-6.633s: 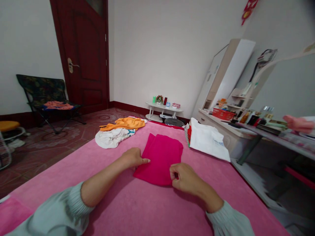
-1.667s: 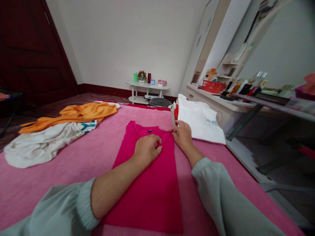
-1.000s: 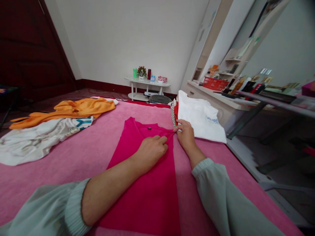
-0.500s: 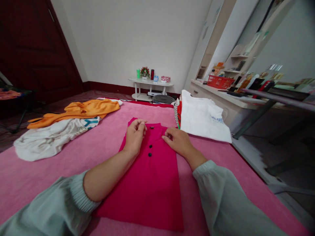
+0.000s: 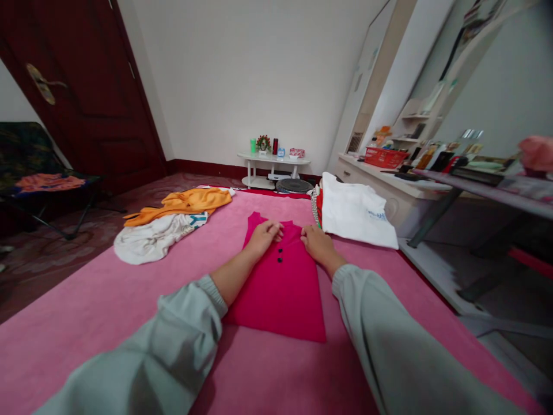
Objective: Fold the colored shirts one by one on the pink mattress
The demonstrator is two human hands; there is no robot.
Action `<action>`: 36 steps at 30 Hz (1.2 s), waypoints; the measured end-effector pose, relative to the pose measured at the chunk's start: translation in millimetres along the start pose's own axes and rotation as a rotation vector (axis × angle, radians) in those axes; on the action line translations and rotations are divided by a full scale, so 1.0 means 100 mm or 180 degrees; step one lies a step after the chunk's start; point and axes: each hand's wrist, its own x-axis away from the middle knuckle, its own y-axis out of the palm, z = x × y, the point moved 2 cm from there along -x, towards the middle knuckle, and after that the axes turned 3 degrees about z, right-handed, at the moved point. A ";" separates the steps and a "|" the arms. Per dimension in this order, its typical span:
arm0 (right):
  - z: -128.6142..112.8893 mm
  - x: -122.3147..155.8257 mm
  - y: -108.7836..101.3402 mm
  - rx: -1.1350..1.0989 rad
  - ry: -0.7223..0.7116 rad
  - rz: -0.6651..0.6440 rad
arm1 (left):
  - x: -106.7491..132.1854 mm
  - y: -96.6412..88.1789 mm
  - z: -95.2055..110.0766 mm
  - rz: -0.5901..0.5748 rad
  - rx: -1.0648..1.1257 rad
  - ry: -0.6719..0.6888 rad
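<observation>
A bright pink shirt [image 5: 276, 300] with two dark buttons lies folded flat on the pink bedspread [image 5: 142, 300]. My left hand [image 5: 264, 237] rests over its neckline, fingers curled in with the tips together; whether cloth is between them is hidden. At the shirt's upper right shoulder, my right hand [image 5: 318, 243] has its fingers bent closed on the edge of the fabric. Just beyond the right hand lies a folded white T-shirt [image 5: 354, 210] with blue print, on top of other folded clothes.
To the left lie an orange garment [image 5: 190, 200] and a crumpled white garment [image 5: 149, 239]. A low white table [image 5: 276, 157] stands by the far wall. On the right are a dresser [image 5: 380, 177] with a red basket [image 5: 384, 157] and bottles. A folding chair [image 5: 26, 150] stands at left.
The view has tilted up and turned left, showing the door handle and chair. Both hands stay at the shirt's top; the left lies closer to the neckline and the right hand.
</observation>
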 end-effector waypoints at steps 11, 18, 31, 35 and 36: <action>-0.13 0.85 -0.16 -0.0285 0.0436 0.0338 | 0.80 -0.59 0.18 0.0116 -0.1707 0.0108; -0.22 1.10 -0.30 -0.0207 0.0870 0.0653 | 1.07 -0.81 0.29 0.0500 -0.2967 -0.0341; -0.35 1.12 -0.35 -0.0233 0.0784 0.0423 | 0.94 -0.97 0.27 -0.0195 -0.2262 -0.0863; -0.31 1.09 -0.32 -0.0584 0.0674 0.0731 | 0.90 -0.91 0.28 -0.0206 -0.1868 -0.0780; -0.30 1.08 -0.31 -0.0698 0.0636 0.0817 | 0.90 -0.88 0.29 -0.0183 -0.1746 -0.0725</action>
